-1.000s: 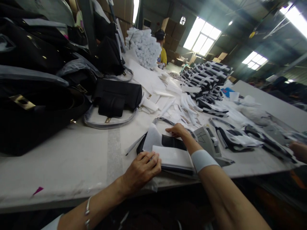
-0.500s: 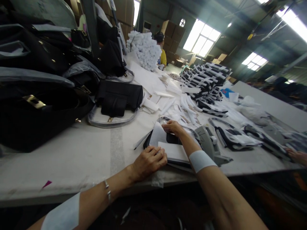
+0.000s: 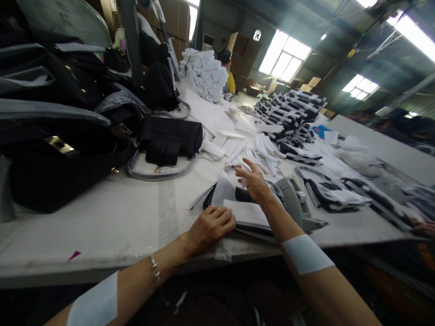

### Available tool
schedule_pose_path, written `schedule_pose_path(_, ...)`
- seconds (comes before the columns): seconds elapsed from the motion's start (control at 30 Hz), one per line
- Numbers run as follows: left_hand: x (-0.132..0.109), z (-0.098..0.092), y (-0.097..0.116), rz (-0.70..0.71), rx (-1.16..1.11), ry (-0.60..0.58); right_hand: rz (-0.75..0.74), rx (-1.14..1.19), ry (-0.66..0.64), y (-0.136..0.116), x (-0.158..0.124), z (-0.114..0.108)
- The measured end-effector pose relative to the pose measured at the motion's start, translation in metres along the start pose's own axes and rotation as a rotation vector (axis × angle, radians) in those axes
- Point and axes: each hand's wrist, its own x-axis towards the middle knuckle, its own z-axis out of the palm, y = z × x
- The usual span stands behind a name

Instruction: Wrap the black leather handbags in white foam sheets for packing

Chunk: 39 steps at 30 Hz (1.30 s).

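My left hand (image 3: 210, 226) rests on the near corner of a flat black piece partly wrapped in white paper (image 3: 246, 213), its fingers curled and pressing down. My right hand (image 3: 253, 179) is raised just above the far end of that piece, fingers spread, holding nothing. A thin white strip (image 3: 202, 197) lies on the white table (image 3: 118, 217) to the left of the piece. A grey tape dispenser (image 3: 295, 203) stands right of my right wrist.
Black handbags (image 3: 61, 136) are piled at the left, and a small black bag (image 3: 170, 138) lies on a clear sleeve. Stacks of black-and-white wrapped pieces (image 3: 292, 113), loose white paper and a white foam pile (image 3: 204, 72) fill the far table. A person in yellow (image 3: 231, 81) stands beyond.
My right hand lifted off the far end of the piece and opened its fingers. My left hand stayed pressed on the near corner.
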Motion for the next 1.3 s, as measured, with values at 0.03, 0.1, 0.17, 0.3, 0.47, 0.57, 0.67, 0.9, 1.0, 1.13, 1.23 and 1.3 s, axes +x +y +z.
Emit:
schedule_pose_path(0.03, 0.000, 0.000, 0.000, -0.001, -0.002, -0.003, -0.032, -0.057, -0.033, -0.002, -0.008, 0.001)
schedule_pose_path(0.1, 0.000, 0.000, 0.001, -0.005, -0.007, -0.002, -0.102, -0.223, -0.099, -0.006, -0.031, 0.005)
schedule_pose_path(0.17, -0.001, 0.000, 0.001, -0.011, -0.016, 0.003, -0.163, -0.358, -0.164, -0.013, -0.060, 0.007)
schedule_pose_path(0.3, -0.001, 0.001, 0.003, -0.038, -0.035, 0.007, -0.040, -0.356, -0.465, -0.039, -0.110, -0.006)
schedule_pose_path(0.47, -0.001, 0.001, 0.002, -0.020, -0.009, 0.011, -0.108, -0.470, -0.255, -0.047, -0.084, -0.046)
schedule_pose_path(0.57, -0.001, 0.002, 0.001, 0.005, 0.008, 0.034, -0.157, -0.741, -0.231, -0.021, -0.035, -0.061)
schedule_pose_path(0.67, 0.001, 0.002, 0.000, 0.029, 0.032, 0.054, -0.008, -0.780, -0.350, 0.006, 0.005, -0.063)
schedule_pose_path(0.9, 0.006, -0.001, -0.001, 0.060, 0.051, 0.065, 0.171, -0.691, -0.593, 0.009, 0.048, -0.058)
schedule_pose_path(1.0, 0.007, -0.003, -0.002, 0.057, 0.046, 0.066, 0.195, -0.699, -0.611, 0.013, 0.060, -0.055)
schedule_pose_path(1.13, 0.012, -0.006, -0.004, 0.064, 0.046, 0.060, 0.132, -0.716, -0.496, 0.031, 0.070, -0.046)
schedule_pose_path(1.23, 0.014, -0.008, -0.005, 0.066, 0.049, 0.054, 0.104, -0.716, -0.435, 0.037, 0.070, -0.044)
schedule_pose_path(1.3, 0.014, -0.008, -0.005, 0.066, 0.050, 0.054, 0.114, -0.695, -0.455, 0.034, 0.068, -0.046)
